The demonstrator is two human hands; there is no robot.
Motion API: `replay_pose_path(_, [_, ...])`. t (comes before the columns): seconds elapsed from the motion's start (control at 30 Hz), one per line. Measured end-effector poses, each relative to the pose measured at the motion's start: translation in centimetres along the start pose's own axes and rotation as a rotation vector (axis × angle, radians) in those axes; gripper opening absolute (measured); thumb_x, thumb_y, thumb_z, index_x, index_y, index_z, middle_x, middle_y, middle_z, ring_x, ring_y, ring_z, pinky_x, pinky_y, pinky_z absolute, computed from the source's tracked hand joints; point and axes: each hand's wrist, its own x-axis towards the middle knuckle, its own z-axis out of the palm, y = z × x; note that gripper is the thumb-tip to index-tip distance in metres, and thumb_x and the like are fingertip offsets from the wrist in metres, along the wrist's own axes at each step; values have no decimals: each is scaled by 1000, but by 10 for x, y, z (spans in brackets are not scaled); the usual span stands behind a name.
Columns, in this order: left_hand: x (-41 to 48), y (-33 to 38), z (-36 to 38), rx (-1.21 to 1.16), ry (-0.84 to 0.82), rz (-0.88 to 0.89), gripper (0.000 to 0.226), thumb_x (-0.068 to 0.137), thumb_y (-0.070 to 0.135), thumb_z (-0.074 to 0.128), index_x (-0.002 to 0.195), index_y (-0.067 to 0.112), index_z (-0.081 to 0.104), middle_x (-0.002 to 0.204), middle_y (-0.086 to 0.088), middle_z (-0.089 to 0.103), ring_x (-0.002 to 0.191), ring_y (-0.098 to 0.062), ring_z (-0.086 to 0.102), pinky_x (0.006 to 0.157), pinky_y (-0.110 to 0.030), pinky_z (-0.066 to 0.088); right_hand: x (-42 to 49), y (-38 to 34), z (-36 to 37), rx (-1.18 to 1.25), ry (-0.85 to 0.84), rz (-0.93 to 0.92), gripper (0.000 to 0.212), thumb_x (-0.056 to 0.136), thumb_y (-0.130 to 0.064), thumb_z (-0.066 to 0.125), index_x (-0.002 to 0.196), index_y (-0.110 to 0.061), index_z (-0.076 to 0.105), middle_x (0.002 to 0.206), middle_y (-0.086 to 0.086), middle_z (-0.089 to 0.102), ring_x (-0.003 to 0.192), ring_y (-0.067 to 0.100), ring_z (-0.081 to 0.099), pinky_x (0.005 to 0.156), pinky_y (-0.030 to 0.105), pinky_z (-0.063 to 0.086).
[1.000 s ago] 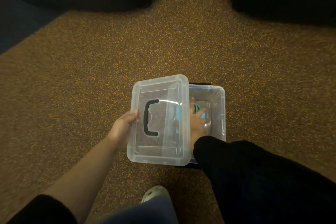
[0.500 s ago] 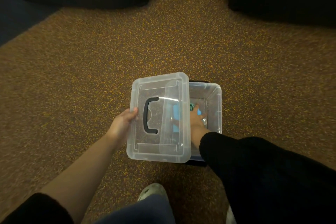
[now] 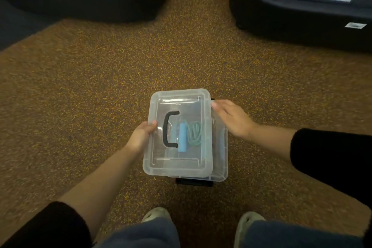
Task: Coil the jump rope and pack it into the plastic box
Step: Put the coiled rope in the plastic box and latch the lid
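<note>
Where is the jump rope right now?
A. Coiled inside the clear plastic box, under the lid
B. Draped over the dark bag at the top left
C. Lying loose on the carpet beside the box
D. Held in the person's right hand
A. The green coiled jump rope and its blue handle show through the clear lid, inside the plastic box; the left hand and the right hand are on the lid's edges.

The right hand (image 3: 233, 119) has left the plastic box (image 3: 221, 157); the lid (image 3: 179, 133) now covers most of it.
</note>
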Motion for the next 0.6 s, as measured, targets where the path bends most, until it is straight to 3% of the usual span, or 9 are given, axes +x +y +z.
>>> replay_pose_path(0.03, [0,1,5,3,-13,3,20,98,25,44,100,10,57,90,-13,64,82,-30,61,83,-50,50,-8,1,3,12,-64,-46,47,100,-38,30,140,-17,44,145,4,41,136,16,35,112,27,21])
replay_pose_path(0.1, [-1,2,14,34,-43,32,24,97,31,45,106,13,57,99,-14,65,90,-32,64,87,-52,51,-22,4,14,124,-111,-93,51,100,-40,29,148,-23,25,149,-7,29,136,6,26,113,27,21])
replay_pose_path(0.17, [0,0,21,116,-48,62,27,90,42,48,105,21,59,109,-13,66,101,-33,64,91,-55,49,-30,11,28,219,-63,-25,60,98,-44,29,151,-23,9,156,-9,15,143,9,14,118,34,15])
replay_pose_path(0.27, [-2,-1,28,197,-13,86,18,95,37,45,97,25,59,111,-11,65,104,-32,62,94,-53,48,-33,19,39,234,-39,125,68,98,-49,24,151,-25,-12,159,-6,-15,144,11,-19,115,36,-5])
replay_pose_path(0.37, [-12,0,38,226,16,100,20,100,28,39,90,27,56,99,-5,65,93,-25,63,92,-45,50,-37,22,43,236,-69,243,70,97,-52,20,150,-22,-17,157,0,-23,144,16,-21,116,38,-5])
replay_pose_path(0.43, [-14,-8,41,237,-1,100,19,100,30,37,97,28,56,102,-5,64,91,-21,62,91,-45,50,-41,26,47,231,-75,275,72,97,-53,19,149,-19,-18,157,1,-23,145,16,-20,117,39,-4])
replay_pose_path(0.47, [-14,-11,42,266,-6,109,22,99,37,37,109,27,55,115,-9,61,101,-24,61,95,-48,48,-42,28,49,230,-75,285,72,97,-53,19,149,-19,-18,158,1,-23,145,16,-20,117,39,-4])
replay_pose_path(0.53, [-4,-23,39,347,-27,112,51,90,56,36,135,33,38,142,-11,45,128,-32,46,104,-55,39,-43,32,52,243,-80,318,72,96,-53,17,147,-22,-22,157,3,-23,145,18,-19,117,40,-2])
replay_pose_path(0.6, [5,-32,38,410,-44,75,67,86,64,32,146,38,18,155,-9,28,140,-33,31,110,-56,31,-43,35,54,265,-87,386,71,95,-56,15,145,-29,-26,157,6,-24,146,24,-14,117,46,2])
